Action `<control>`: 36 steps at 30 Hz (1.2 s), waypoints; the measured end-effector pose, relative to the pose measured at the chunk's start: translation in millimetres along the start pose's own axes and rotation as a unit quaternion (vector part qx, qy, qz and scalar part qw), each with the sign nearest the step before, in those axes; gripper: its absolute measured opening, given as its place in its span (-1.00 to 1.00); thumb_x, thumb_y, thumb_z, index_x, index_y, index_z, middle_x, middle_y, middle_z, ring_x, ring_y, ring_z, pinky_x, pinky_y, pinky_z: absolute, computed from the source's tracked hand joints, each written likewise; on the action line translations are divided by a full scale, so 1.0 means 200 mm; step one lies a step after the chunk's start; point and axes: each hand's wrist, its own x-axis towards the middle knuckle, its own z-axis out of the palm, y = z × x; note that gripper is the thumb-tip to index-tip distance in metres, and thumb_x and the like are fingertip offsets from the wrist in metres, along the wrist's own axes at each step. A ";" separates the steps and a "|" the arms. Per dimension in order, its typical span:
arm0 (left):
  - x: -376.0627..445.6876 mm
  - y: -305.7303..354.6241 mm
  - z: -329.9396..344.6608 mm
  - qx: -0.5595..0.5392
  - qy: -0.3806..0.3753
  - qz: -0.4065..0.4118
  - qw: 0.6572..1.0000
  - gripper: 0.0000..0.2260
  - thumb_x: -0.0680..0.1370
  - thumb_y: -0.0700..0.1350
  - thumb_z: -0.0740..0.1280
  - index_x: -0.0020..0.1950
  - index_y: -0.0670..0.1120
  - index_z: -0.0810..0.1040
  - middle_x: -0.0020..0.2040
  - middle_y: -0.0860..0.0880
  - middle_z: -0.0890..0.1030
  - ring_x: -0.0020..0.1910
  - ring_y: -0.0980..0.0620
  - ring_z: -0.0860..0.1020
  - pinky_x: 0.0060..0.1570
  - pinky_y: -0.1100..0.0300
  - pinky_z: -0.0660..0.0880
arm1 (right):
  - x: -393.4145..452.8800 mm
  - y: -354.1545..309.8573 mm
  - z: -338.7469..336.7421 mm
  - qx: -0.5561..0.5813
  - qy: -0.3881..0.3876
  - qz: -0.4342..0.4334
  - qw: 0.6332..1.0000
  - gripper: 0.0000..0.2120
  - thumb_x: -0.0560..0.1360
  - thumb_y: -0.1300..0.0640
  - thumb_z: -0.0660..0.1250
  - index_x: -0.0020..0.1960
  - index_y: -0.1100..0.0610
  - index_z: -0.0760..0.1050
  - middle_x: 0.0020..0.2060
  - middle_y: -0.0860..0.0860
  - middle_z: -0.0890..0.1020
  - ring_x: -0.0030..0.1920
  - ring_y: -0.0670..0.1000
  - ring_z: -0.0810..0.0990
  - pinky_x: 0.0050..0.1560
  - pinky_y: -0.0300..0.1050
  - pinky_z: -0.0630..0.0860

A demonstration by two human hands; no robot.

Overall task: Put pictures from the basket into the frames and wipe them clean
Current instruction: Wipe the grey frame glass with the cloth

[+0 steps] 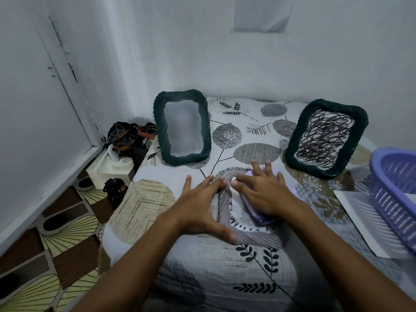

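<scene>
A grey ribbed picture frame (254,238) lies flat on the bed in front of me. My left hand (202,208) rests on its left edge with fingers spread and thumb on the lower rim. My right hand (262,190) presses a lilac cloth (258,218) flat onto the frame's glass, fingers straight. Two dark green woven frames stand behind: the left frame (183,129) holds a plain grey pane, the right frame (325,137) shows a black scribble picture. A purple plastic basket (396,197) sits at the right edge on a white sheet of paper (358,212).
The bed has a leaf-patterned cover (202,266) and stands against white walls. Left of it on the patterned floor are a white box (108,170), a dark bag (128,136) and a small black object (114,190).
</scene>
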 end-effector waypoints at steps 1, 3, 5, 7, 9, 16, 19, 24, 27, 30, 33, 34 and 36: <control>0.00 0.00 0.00 0.001 -0.001 0.000 1.000 0.13 0.20 0.37 0.49 0.57 0.08 -0.07 0.55 0.14 -0.09 0.31 0.28 -0.33 0.36 0.00 -0.50 | -0.01 0.00 -0.01 0.002 0.008 -0.003 1.000 -0.39 0.49 -0.40 -0.12 0.45 -0.21 0.26 0.57 0.05 -0.12 0.53 0.19 -0.27 0.46 0.31 -0.20; 0.00 -0.01 0.00 0.001 -0.001 0.008 1.000 0.16 0.16 0.43 0.46 0.57 0.08 -0.07 0.55 0.14 -0.09 0.33 0.30 -0.33 0.38 -0.03 -0.49 | -0.04 0.01 0.00 -0.004 0.036 -0.011 0.999 -0.37 0.48 -0.41 -0.08 0.45 -0.18 0.26 0.57 0.04 -0.12 0.54 0.16 -0.24 0.47 0.27 -0.18; 0.01 -0.02 0.01 0.000 -0.001 0.009 1.000 0.16 0.14 0.45 0.42 0.57 0.07 -0.06 0.57 0.11 -0.07 0.34 0.31 -0.32 0.41 -0.06 -0.47 | -0.06 0.01 0.01 -0.007 0.045 -0.015 0.999 -0.37 0.48 -0.42 -0.07 0.46 -0.19 0.23 0.56 0.03 -0.13 0.54 0.15 -0.25 0.48 0.25 -0.18; 0.01 -0.03 0.01 0.003 0.000 0.011 1.000 0.17 0.13 0.47 0.40 0.57 0.07 -0.05 0.58 0.09 -0.06 0.36 0.31 -0.31 0.42 -0.09 -0.45 | -0.07 0.02 0.02 -0.012 0.024 -0.010 1.000 -0.37 0.48 -0.42 -0.08 0.47 -0.22 0.19 0.56 0.03 -0.18 0.53 0.16 -0.28 0.47 0.26 -0.20; 0.01 -0.03 0.01 0.004 0.000 0.014 1.000 0.17 0.12 0.47 0.40 0.57 0.07 -0.05 0.58 0.09 -0.06 0.37 0.32 -0.31 0.43 -0.09 -0.44 | -0.08 0.02 0.03 -0.017 0.005 -0.002 1.000 -0.36 0.47 -0.43 -0.12 0.49 -0.24 0.14 0.55 0.04 -0.21 0.52 0.18 -0.30 0.47 0.27 -0.22; 0.03 -0.05 0.03 0.008 0.007 0.021 1.000 0.14 0.17 0.46 0.42 0.57 0.10 -0.08 0.58 0.08 -0.04 0.45 0.30 -0.26 0.44 -0.13 -0.40 | -0.03 -0.02 0.03 -0.018 0.003 -0.020 1.000 -0.34 0.46 -0.43 -0.19 0.49 -0.24 0.14 0.56 0.04 -0.21 0.52 0.19 -0.31 0.45 0.33 -0.24; 0.03 -0.06 0.04 0.010 0.008 0.023 1.000 0.16 0.14 0.50 0.40 0.57 0.11 -0.09 0.59 0.07 -0.03 0.48 0.28 -0.23 0.44 -0.14 -0.40 | -0.03 -0.01 0.02 -0.016 -0.005 -0.033 0.999 -0.39 0.49 -0.40 -0.16 0.48 -0.25 0.17 0.55 0.02 -0.21 0.52 0.18 -0.32 0.45 0.32 -0.23; 0.01 -0.02 0.01 0.003 0.002 0.011 1.000 0.13 0.20 0.40 0.46 0.57 0.10 -0.10 0.57 0.11 -0.08 0.38 0.31 -0.30 0.43 -0.08 -0.44 | -0.02 -0.03 0.03 -0.046 0.009 -0.034 0.998 -0.42 0.53 -0.37 -0.17 0.49 -0.23 0.16 0.56 0.05 -0.20 0.51 0.22 -0.33 0.46 0.33 -0.20; 0.01 -0.02 0.01 -0.001 0.000 0.005 1.000 0.15 0.18 0.39 0.48 0.57 0.10 -0.09 0.54 0.15 -0.09 0.35 0.32 -0.32 0.41 -0.05 -0.47 | -0.03 -0.03 0.02 -0.030 -0.001 -0.043 0.999 -0.44 0.54 -0.36 -0.14 0.47 -0.24 0.19 0.56 0.04 -0.19 0.51 0.20 -0.33 0.46 0.31 -0.21; 0.02 -0.04 0.03 0.005 0.004 0.016 1.000 0.19 0.12 0.50 0.41 0.57 0.11 -0.10 0.58 0.07 -0.05 0.44 0.30 -0.27 0.43 -0.10 -0.43 | -0.03 -0.02 0.02 -0.033 -0.004 -0.028 0.999 -0.43 0.53 -0.37 -0.18 0.49 -0.25 0.15 0.56 0.06 -0.20 0.51 0.20 -0.33 0.47 0.29 -0.21; 0.03 -0.06 0.04 0.012 0.004 0.012 1.000 0.18 0.14 0.49 0.41 0.57 0.10 -0.09 0.59 0.06 -0.05 0.47 0.27 -0.24 0.44 -0.13 -0.40 | -0.04 -0.03 0.01 -0.022 -0.019 -0.030 0.999 -0.38 0.49 -0.39 -0.21 0.49 -0.25 0.13 0.55 0.06 -0.20 0.51 0.20 -0.35 0.47 0.28 -0.24; 0.03 -0.06 0.04 0.014 0.005 0.013 1.000 0.17 0.14 0.48 0.42 0.57 0.10 -0.09 0.58 0.07 -0.05 0.46 0.28 -0.25 0.44 -0.12 -0.40 | -0.05 -0.02 0.00 -0.012 -0.028 -0.039 0.999 -0.36 0.47 -0.39 -0.22 0.48 -0.27 0.15 0.55 0.05 -0.20 0.51 0.18 -0.35 0.47 0.27 -0.25; 0.03 -0.06 0.04 0.014 0.007 0.014 1.000 0.18 0.13 0.48 0.42 0.57 0.08 -0.06 0.58 0.08 -0.05 0.43 0.31 -0.26 0.44 -0.11 -0.41 | -0.09 -0.02 -0.03 0.005 -0.048 -0.059 0.997 -0.32 0.41 -0.39 -0.25 0.46 -0.28 0.18 0.56 0.02 -0.19 0.51 0.14 -0.35 0.48 0.22 -0.28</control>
